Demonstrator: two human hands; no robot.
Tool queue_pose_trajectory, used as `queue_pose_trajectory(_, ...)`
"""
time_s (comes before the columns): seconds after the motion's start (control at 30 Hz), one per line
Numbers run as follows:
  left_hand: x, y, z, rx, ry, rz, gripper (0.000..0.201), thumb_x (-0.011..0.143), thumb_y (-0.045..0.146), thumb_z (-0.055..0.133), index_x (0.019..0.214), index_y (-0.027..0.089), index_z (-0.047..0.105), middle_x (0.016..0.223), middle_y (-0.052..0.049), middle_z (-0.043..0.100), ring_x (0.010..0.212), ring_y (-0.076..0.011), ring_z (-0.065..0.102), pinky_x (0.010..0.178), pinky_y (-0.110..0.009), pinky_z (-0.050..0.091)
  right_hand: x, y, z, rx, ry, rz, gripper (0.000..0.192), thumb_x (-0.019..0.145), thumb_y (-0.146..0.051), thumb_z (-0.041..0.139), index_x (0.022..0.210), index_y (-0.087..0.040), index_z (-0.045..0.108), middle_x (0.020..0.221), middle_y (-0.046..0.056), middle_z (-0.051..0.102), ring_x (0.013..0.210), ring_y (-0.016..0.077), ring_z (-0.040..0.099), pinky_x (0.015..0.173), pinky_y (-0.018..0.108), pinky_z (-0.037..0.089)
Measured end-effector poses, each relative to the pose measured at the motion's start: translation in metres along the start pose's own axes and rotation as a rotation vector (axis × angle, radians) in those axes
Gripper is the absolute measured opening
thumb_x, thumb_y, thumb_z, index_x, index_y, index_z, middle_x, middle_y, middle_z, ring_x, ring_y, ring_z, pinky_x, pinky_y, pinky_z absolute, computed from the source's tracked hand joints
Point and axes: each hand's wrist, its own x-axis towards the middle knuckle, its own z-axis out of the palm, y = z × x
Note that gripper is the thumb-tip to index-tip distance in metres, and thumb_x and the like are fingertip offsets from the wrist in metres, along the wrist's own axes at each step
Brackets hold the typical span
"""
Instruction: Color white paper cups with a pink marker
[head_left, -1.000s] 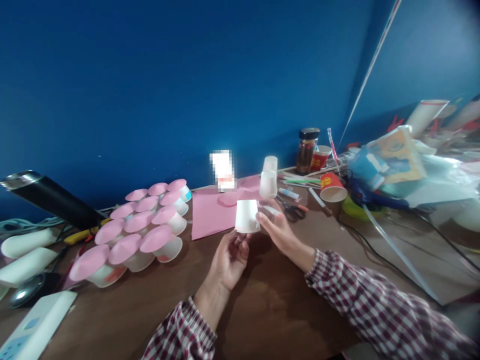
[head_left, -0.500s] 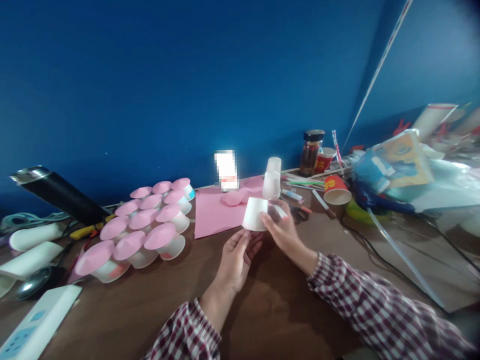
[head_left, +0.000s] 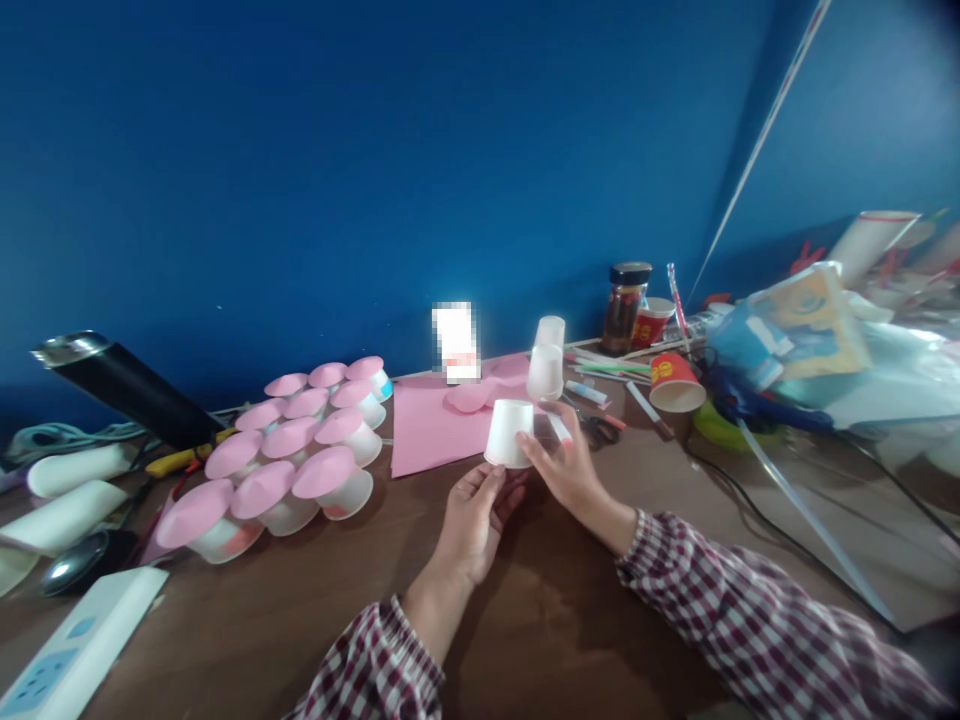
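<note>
Fingers of right hand pinch a white paper cup, upside down above the counter. Left hand open, fingertips below rim. Twelve pink-topped cups finished at left; this cup has no pink top yet; pink paper behind.

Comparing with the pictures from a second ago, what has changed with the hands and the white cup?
The white paper cup, upside down, went from between both hands to the right hand alone, and now tilts slightly. The left hand let go and sits just below it, fingers open near the rim. The pink-topped cups, pink sheet and scissors stayed put.
</note>
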Motion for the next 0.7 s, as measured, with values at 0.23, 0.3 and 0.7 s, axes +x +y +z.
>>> queue_pose_trajectory(0.23,0.009,0.004,-0.006,-0.071,0.106,0.059,0.015,0.069,0.021,0.073,0.076,0.013,0.062,0.083,-0.008,0.072,0.085,-0.0145,0.067,0.077,-0.021,0.052,0.001,-0.013,-0.004,0.017,0.110,-0.098,0.018,0.093,-0.030,0.045,0.108,-0.020,0.046,0.093,0.007,0.060,0.081,0.0165,0.059,0.074,0.032,0.050)
queue_pose_trajectory(0.3,0.011,0.004,-0.009,-0.092,0.111,0.081,0.014,0.069,0.020,0.073,0.076,0.013,0.063,0.082,-0.006,0.071,0.083,-0.0136,0.067,0.079,-0.021,0.052,-0.002,-0.019,-0.006,-0.051,0.067,-0.129,0.018,0.095,-0.030,0.038,0.106,-0.020,0.049,0.077,0.003,0.059,0.066,0.0146,0.056,0.063,0.029,0.048)
queue_pose_trajectory(0.7,0.007,0.005,-0.006,0.004,0.091,0.062,0.011,0.073,0.022,0.069,0.079,0.013,0.065,0.087,-0.008,0.071,0.085,-0.0147,0.066,0.079,-0.022,0.051,-0.011,-0.021,-0.009,-0.346,-0.125,-0.290,0.017,0.091,-0.028,0.047,0.086,-0.019,0.060,0.071,0.004,0.065,0.062,0.0162,0.060,0.062,0.026,0.047)
